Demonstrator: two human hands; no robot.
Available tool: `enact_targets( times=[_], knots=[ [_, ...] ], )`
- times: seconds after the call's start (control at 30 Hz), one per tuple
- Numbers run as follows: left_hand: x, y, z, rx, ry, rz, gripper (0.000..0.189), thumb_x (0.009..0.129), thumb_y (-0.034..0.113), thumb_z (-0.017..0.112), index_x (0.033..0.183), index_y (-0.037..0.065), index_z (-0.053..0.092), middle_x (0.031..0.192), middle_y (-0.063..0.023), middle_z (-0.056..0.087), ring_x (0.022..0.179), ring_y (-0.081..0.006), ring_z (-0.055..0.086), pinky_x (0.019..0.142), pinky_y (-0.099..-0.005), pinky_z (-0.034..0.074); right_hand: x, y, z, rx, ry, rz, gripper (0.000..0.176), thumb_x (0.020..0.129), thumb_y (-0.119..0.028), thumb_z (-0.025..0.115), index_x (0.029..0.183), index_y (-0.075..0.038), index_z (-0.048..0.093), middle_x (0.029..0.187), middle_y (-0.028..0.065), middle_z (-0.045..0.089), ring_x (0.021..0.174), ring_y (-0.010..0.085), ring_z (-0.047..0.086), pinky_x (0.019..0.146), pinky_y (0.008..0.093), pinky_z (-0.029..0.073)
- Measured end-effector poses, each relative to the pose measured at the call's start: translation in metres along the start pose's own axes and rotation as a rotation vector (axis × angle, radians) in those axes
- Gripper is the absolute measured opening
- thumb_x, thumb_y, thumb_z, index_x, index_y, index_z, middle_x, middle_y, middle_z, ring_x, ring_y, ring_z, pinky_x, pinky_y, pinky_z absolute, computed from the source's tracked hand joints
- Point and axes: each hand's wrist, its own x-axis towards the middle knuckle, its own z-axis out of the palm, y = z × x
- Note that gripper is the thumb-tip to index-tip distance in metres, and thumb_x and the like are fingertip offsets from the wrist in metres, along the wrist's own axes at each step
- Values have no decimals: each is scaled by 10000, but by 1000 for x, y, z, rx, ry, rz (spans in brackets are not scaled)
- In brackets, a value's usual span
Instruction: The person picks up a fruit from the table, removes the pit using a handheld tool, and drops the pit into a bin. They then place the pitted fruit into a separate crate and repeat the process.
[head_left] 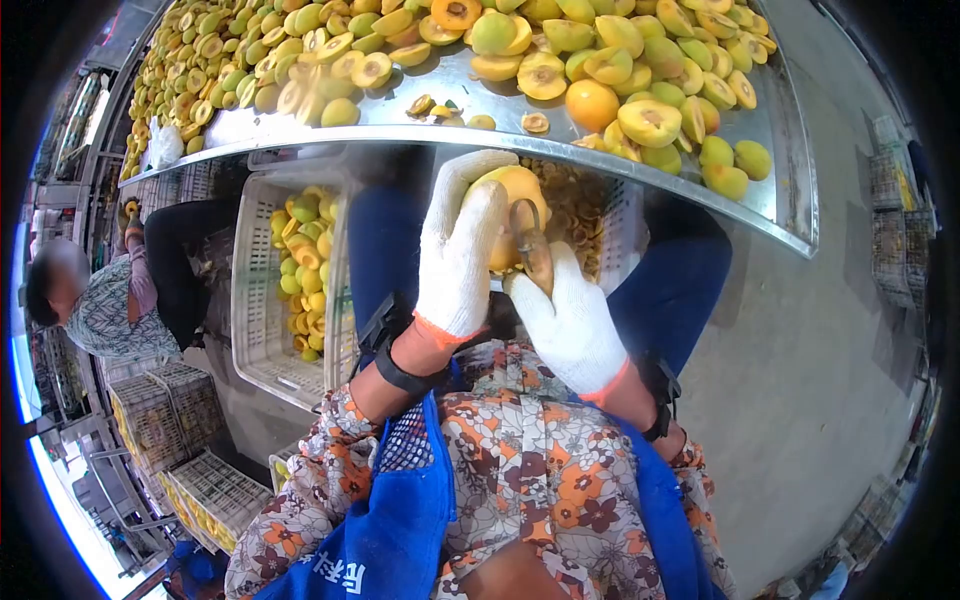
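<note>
My left hand (456, 245), in a white knit glove, is wrapped round a yellow peach half (518, 186) just below the table edge. My gloved right hand (575, 330) grips a pitting knife (538, 264) with a brownish handle and a curved metal loop at its end. That loop lies over the peach half. Part of the fruit is hidden behind the fingers and the tool. Below both hands, a crate (625, 225) between my knees contains brown pits and scraps.
A metal table (440, 135) in front bears heaps of halved peaches (600, 50). To the left stands a white crate (247, 290) with peach halves (305, 260). Another person (120, 290) sits farther left, near stacked crates (175, 415). Concrete floor (800, 350) stretches along the right.
</note>
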Motion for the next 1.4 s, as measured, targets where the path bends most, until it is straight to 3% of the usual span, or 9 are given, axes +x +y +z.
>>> enact_targets(
  times=[0.33, 0.4, 0.6, 0.8, 0.87, 1.03, 1.17, 1.33, 1.4],
  knots=[
    [3, 13, 3, 80, -45, -13, 249, 1039, 138, 519, 1243, 25, 606, 1108, -57, 639, 986, -110, 585, 904, -280, 496, 0, -13, 1, 335, 70, 180, 275, 994, -146, 564, 1220, 9, 541, 990, 226, 580, 885, 359, 669, 698, 453, 536],
    [6, 14, 2, 49, -112, -63, 229, 1030, 151, 542, 1189, 14, 635, 1082, -52, 660, 957, -93, 589, 866, -264, 501, 7, -19, -10, 1045, -95, 634, 264, 1014, -159, 559, 1212, 7, 510, 854, 120, 592, 766, 222, 647, 611, 380, 502],
    [20, 11, -7, 239, -226, -32, 301, 1028, 208, 492, 1184, 5, 650, 1048, -80, 692, 967, -127, 628, 884, -277, 508, 2, -14, -28, 1717, -313, 846, 118, 1047, -190, 552, 1107, -91, 528, 664, -46, 509, 464, 50, 437, 413, 219, 318],
    [17, -15, -11, 58, -221, 99, 296, 1026, 252, 552, 1147, 2, 654, 1040, -53, 690, 935, -109, 625, 844, -273, 519, 0, -9, -27, 1931, -411, 845, 96, 1070, -205, 510, 1021, -122, 519, 627, -52, 443, 415, 58, 385, 361, 224, 283],
    [26, -19, -18, -212, -399, -162, 318, 1014, 259, 569, 1172, -5, 648, 1086, -69, 689, 935, -110, 639, 844, -272, 532, -2, -7, -23, 2047, -429, 822, 118, 1076, -221, 505, 1005, -127, 513, 622, -54, 429, 411, 56, 372, 362, 220, 278],
    [21, -30, 1, 108, -96, 22, 327, 1043, 252, 500, 1179, -9, 641, 1045, -103, 708, 945, -161, 668, 864, -299, 534, 4, 6, -15, 2141, -457, 817, 157, 1085, -252, 505, 974, -142, 502, 615, -56, 408, 397, 55, 337, 358, 216, 262],
    [34, -39, -11, 26, -221, -127, 285, 1035, 198, 507, 1165, -6, 658, 1052, -83, 698, 978, -144, 653, 907, -293, 517, 10, -2, -7, 1841, -260, 916, 178, 1086, -252, 469, 968, -123, 504, 571, -27, 385, 352, 76, 291, 340, 245, 258],
    [24, -35, -7, 225, -87, 145, 319, 1050, 246, 501, 1179, -2, 655, 1073, -102, 694, 998, -149, 652, 900, -297, 521, 12, -1, -7, 1978, -363, 869, 214, 1085, -296, 487, 962, -126, 525, 580, -38, 397, 360, 62, 304, 342, 233, 246],
    [34, -39, -17, 20, -216, -19, 319, 1047, 247, 512, 1188, -5, 649, 1083, -106, 694, 1009, -152, 654, 912, -301, 521, 11, 2, -8, 2125, -417, 831, 242, 1081, -323, 508, 951, -123, 546, 581, -51, 403, 362, 52, 306, 338, 221, 224]
  ],
)
